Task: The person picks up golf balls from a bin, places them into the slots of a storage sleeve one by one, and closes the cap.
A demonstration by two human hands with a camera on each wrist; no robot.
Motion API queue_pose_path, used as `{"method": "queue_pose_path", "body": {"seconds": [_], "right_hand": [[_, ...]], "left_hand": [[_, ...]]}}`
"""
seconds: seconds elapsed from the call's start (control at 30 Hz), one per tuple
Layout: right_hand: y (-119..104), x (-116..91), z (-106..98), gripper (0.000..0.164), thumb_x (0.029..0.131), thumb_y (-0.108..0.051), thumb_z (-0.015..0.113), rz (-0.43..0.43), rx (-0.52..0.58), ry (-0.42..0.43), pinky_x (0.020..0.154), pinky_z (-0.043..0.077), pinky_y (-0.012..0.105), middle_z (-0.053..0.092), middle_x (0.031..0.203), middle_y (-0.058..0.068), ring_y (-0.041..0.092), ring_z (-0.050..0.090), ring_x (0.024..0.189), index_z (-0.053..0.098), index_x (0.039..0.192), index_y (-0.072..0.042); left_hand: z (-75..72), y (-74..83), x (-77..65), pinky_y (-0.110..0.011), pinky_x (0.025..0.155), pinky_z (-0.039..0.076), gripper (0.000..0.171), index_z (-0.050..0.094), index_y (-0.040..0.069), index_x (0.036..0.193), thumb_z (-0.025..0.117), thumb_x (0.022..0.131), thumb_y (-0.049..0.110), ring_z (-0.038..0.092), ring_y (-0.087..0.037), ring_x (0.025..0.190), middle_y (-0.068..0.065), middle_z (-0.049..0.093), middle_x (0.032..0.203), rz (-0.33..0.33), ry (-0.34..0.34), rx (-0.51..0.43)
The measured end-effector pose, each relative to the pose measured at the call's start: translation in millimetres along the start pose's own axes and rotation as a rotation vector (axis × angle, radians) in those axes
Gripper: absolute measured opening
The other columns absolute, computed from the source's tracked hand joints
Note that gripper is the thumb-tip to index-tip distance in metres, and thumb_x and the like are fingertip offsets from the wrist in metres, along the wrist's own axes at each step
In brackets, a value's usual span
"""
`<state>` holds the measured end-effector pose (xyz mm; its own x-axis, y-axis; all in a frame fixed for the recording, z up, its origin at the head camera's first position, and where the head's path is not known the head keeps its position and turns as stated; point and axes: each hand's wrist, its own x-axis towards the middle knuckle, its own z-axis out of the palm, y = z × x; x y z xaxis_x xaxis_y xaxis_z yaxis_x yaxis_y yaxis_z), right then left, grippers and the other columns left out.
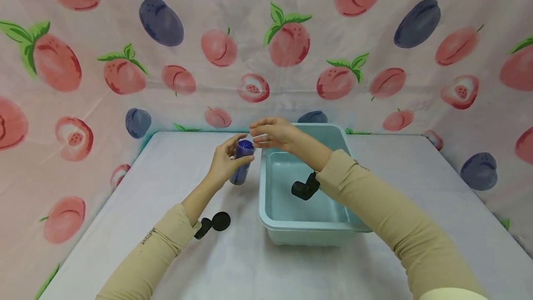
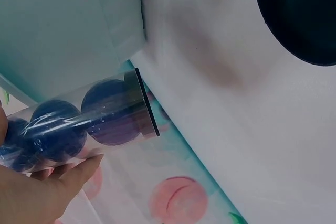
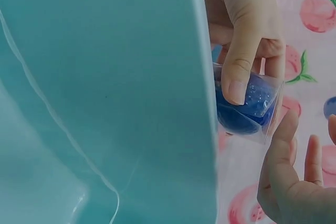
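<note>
My left hand (image 1: 225,160) grips a clear plastic tube (image 1: 240,172) left of the light-blue bin. Blue balls (image 2: 59,129) sit in a row inside the tube, and a dark cap (image 2: 142,102) closes its lower end. At the upper end, a blue ball (image 1: 245,144) shows at the mouth, with no cap visible there. In the right wrist view, the left thumb (image 3: 239,72) presses against the tube near that end. Beside the tube mouth, my right hand (image 1: 272,134) has its fingers extended, holding nothing.
A light-blue plastic bin (image 1: 266,222), which looks like two nested tubs, stands right of the tube, beneath my right forearm. A flat black disc (image 1: 221,221), like a lid, lies near my left wrist. Behind the white table (image 1: 183,152) hangs a fruit-print cloth (image 1: 250,36).
</note>
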<state>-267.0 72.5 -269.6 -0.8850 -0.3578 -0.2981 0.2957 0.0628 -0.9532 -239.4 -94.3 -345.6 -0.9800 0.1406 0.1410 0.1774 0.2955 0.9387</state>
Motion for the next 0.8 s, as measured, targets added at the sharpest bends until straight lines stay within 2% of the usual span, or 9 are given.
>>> {"method": "queue_pose_path", "body": {"seconds": [0.13, 0.2, 0.3, 0.47, 0.6, 0.8], "right_hand": [[-1, -3, 3, 0.037, 0.095, -0.007, 0.051, 0.001, 0.010, 0.002, 0.103, 0.043, 0.043, 0.056, 0.100, 0.008, 0.021, 0.058, 0.087, 0.048, 0.130, 0.004], [-1, -5, 5, 0.037, 0.095, -0.006, 0.051, 0.001, 0.029, 0.000, 0.103, 0.042, 0.044, 0.055, 0.097, 0.007, 0.024, 0.058, 0.092, 0.047, 0.131, 0.004], [-3, -9, 9, 0.037, 0.096, -0.006, 0.049, -0.003, 0.070, -0.001, 0.104, 0.042, 0.043, 0.054, 0.097, 0.007, 0.030, 0.056, 0.106, 0.044, 0.132, 0.004], [-7, -17, 17, 0.039, 0.097, -0.007, 0.048, -0.012, 0.120, 0.015, 0.103, 0.042, 0.044, 0.053, 0.100, 0.009, 0.034, 0.053, 0.114, 0.042, 0.134, 0.003], [-6, -24, 23, 0.034, 0.097, -0.007, 0.049, -0.014, 0.130, 0.014, 0.103, 0.043, 0.045, 0.054, 0.099, 0.009, 0.030, 0.056, 0.105, 0.044, 0.130, 0.002], [-3, -39, 31, 0.013, 0.097, -0.007, 0.049, -0.025, 0.158, -0.006, 0.103, 0.042, 0.046, 0.055, 0.095, 0.007, 0.021, 0.057, 0.088, 0.052, 0.109, -0.004]], "left_hand": [[-2.3, -0.1, -1.4, -0.047, 0.098, 0.044, 0.059, 0.048, 0.010, 0.137, 0.071, 0.083, 0.007, 0.057, -0.031, 0.112, -0.020, 0.061, 0.121, -0.007, -0.001, -0.012], [-4.5, -1.8, -1.7, -0.048, 0.098, 0.043, 0.059, 0.048, 0.010, 0.137, 0.071, 0.083, 0.007, 0.057, -0.032, 0.112, -0.020, 0.061, 0.122, -0.005, 0.002, -0.018], [-8.7, -6.2, -0.4, -0.050, 0.099, 0.043, 0.058, 0.048, 0.011, 0.136, 0.071, 0.083, 0.007, 0.057, -0.034, 0.113, -0.020, 0.060, 0.124, 0.011, 0.011, -0.009], [-15.9, -12.2, 0.1, -0.050, 0.100, 0.043, 0.058, 0.048, 0.010, 0.137, 0.071, 0.083, 0.006, 0.056, -0.035, 0.116, -0.022, 0.059, 0.125, 0.026, 0.020, 0.009], [-21.4, -16.9, -3.7, -0.050, 0.100, 0.043, 0.059, 0.047, 0.009, 0.137, 0.070, 0.083, 0.006, 0.056, -0.035, 0.116, -0.023, 0.058, 0.126, 0.027, 0.031, 0.013], [-27.5, -22.2, -9.3, -0.051, 0.102, 0.042, 0.059, 0.047, 0.009, 0.136, 0.071, 0.083, 0.007, 0.055, -0.036, 0.118, -0.023, 0.058, 0.126, 0.014, 0.044, 0.010]]}}
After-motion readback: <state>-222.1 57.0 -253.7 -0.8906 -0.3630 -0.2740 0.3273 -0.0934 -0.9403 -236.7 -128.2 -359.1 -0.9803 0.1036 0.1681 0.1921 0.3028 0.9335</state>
